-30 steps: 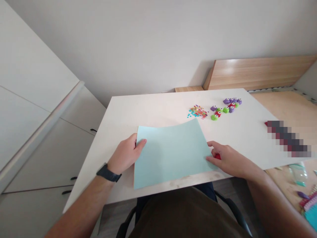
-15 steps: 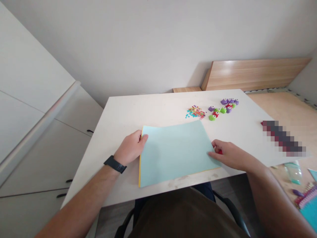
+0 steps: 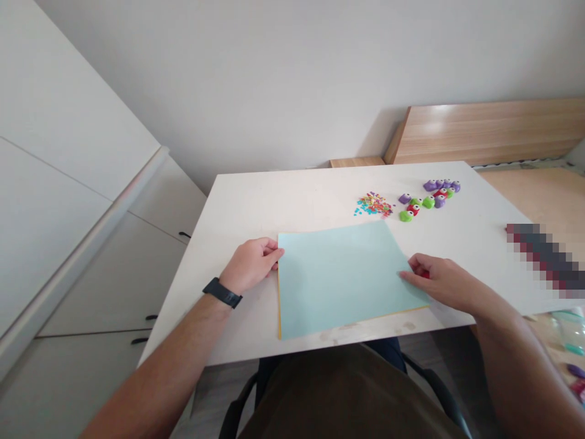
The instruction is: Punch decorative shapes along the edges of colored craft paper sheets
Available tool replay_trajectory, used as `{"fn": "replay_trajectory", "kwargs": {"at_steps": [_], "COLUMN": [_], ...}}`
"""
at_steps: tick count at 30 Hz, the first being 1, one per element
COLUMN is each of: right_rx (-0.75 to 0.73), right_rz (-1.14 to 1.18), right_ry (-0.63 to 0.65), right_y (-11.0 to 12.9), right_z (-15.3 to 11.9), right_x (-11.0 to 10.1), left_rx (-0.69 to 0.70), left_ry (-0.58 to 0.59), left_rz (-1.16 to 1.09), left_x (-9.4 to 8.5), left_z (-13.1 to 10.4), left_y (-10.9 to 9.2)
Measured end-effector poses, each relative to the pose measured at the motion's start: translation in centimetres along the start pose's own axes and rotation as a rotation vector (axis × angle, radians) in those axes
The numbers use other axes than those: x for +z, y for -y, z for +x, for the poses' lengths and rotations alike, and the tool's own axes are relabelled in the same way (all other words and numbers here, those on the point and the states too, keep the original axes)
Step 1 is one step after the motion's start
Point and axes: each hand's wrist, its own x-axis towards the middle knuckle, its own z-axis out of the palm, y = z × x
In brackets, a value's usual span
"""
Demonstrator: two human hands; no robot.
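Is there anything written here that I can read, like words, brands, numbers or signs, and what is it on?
No readable text anywhere.
Black wristband: any marks are too small to read.
Dark-and-red object: pixelated, so any lettering is unreadable.
Pale blue sheet: no writing shows on its upper face.

The right fingers (image 3: 415,278) cover most of a red thing (image 3: 426,275), so its shape cannot be told. Between both hands' fingers, the blue sheet (image 3: 342,280) hides all but a thin rim of a yellow layer (image 3: 280,320). Whether the left fingers (image 3: 265,243) pinch that edge is unclear. Ahead of the right fingers, the colored bits (image 3: 373,204) are too small to tell singly; well rightward, a dark-red thing (image 3: 546,253) is blurred into blocks, and the picture's edge cuts a clear container (image 3: 572,332).
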Motion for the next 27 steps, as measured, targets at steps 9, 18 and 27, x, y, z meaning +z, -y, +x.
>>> {"fn": "replay_trajectory", "kwargs": {"at_steps": [9, 18, 27], "right_rx": [0.005, -0.013, 0.035], "right_rz": [-0.015, -0.02, -0.056], "right_ry": [0.005, 0.029, 0.072], "right_y": [0.3, -0.1, -0.6], "right_z": [-0.4, -0.1, -0.4], "right_x": [-0.2, -0.1, -0.5], "left_rx": [-0.011, -0.034, -0.055], "left_ry": [0.035, 0.062, 0.12], "left_rz": [0.007, 0.033, 0.155], "left_x": [-0.1, -1.2, -1.0], "left_z": [0.1, 0.7, 3.2], "left_y": [0.0, -1.1, -2.2]}}
